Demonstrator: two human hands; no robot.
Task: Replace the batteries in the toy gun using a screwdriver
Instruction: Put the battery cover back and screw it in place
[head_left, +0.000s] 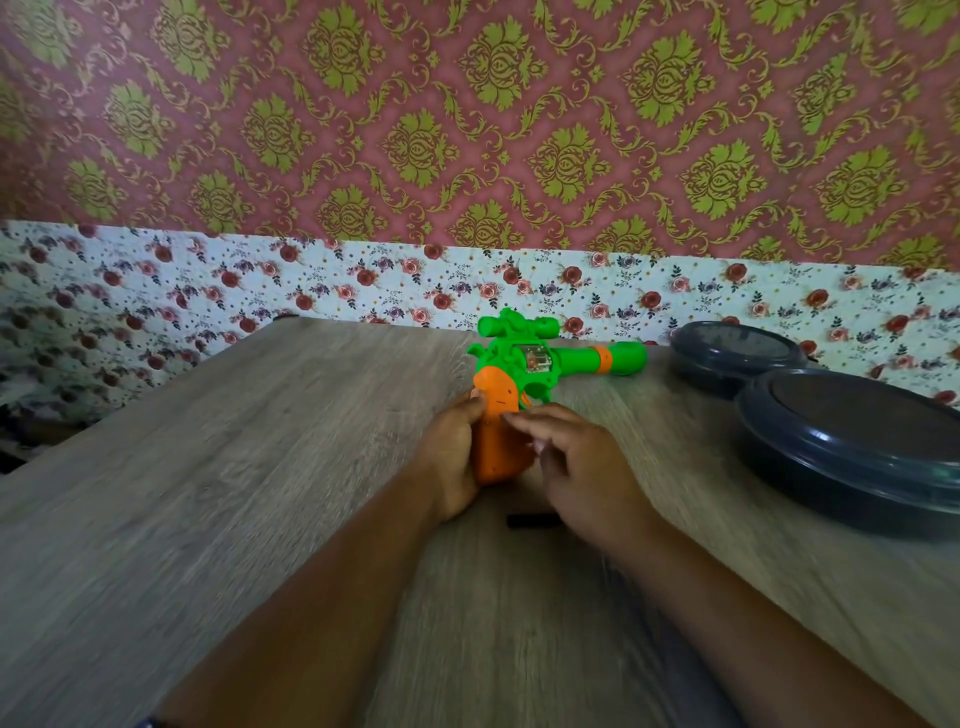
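A toy gun (540, 358) with a green body, a green scope and an orange handle rests on the wooden table (260, 467), barrel pointing right. My left hand (452, 457) wraps the orange handle from the left. My right hand (582, 467) hovers at the handle's right side, fingers spread and fingertips touching the orange plastic; it holds nothing that I can see. A short dark object (532, 520), perhaps the screwdriver or its handle, lies on the table just below my hands. The view is blurred by motion.
Two round dark grey lidded containers stand at the right, one near the wall (737, 356) and a larger one (852, 447) in front of it. A floral-papered wall runs along the table's far edge.
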